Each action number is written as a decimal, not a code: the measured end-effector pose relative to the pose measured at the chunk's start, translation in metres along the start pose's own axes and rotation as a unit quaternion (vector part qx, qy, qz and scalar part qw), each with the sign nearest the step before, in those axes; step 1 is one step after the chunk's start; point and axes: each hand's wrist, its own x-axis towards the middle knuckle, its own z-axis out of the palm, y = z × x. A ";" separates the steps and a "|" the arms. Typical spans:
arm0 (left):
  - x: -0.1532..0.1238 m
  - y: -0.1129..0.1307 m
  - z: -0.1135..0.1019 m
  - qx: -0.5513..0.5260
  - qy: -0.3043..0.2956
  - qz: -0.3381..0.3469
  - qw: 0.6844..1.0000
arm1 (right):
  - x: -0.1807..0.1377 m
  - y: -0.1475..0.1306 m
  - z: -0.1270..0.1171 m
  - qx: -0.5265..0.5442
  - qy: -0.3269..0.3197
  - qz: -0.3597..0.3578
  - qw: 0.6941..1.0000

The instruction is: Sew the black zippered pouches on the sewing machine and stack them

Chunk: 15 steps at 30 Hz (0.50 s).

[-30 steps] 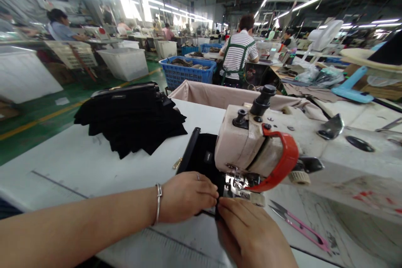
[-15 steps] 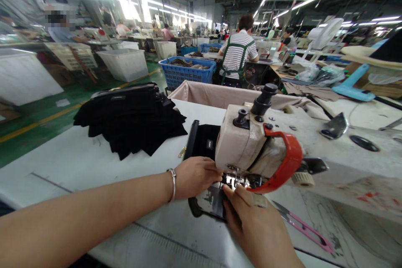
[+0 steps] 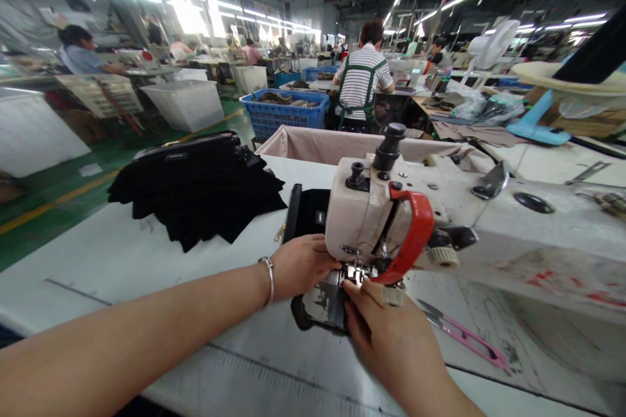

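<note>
A black fabric piece [image 3: 308,205] with a small label and a gold zipper pull [image 3: 280,232] lies under the head of the sewing machine [image 3: 355,208]. My left hand [image 3: 300,267], with a silver bracelet at the wrist, holds this piece just left of the needle area, fingers pressed together. At the front of the presser foot, my right hand [image 3: 386,319] has its fingertips closed on the near edge of the piece. Its fingertips are close to those of my left hand, and what lies beneath them is partly hidden. A red finger guard [image 3: 415,231] arches above my right hand.
Pink-handled thread snips [image 3: 472,342] lie right of my right hand. A pile of black fabric pieces [image 3: 195,189] rests on the table's left. Beyond are a pink cloth-lined trough [image 3: 313,143], a blue basket [image 3: 286,117] and a co-worker in a striped shirt [image 3: 364,81].
The whole view has shifted slightly, with the machine sitting further left in the picture. Both hands keep their places at the needle area, still on the black fabric piece.
</note>
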 end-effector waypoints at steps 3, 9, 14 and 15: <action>0.000 0.012 -0.008 0.004 -0.012 -0.027 1.000 | -0.001 0.001 -0.002 0.018 -0.007 -0.001 1.000; -0.014 0.053 -0.029 -0.028 -0.108 -0.120 0.986 | -0.006 0.002 -0.008 0.070 -0.009 -0.048 0.996; -0.027 0.071 -0.027 -0.089 -0.110 -0.170 0.975 | -0.005 0.001 -0.010 0.084 0.020 -0.074 0.994; -0.027 0.074 -0.026 -0.109 -0.111 -0.189 0.970 | -0.005 0.001 -0.011 0.084 0.021 -0.074 0.994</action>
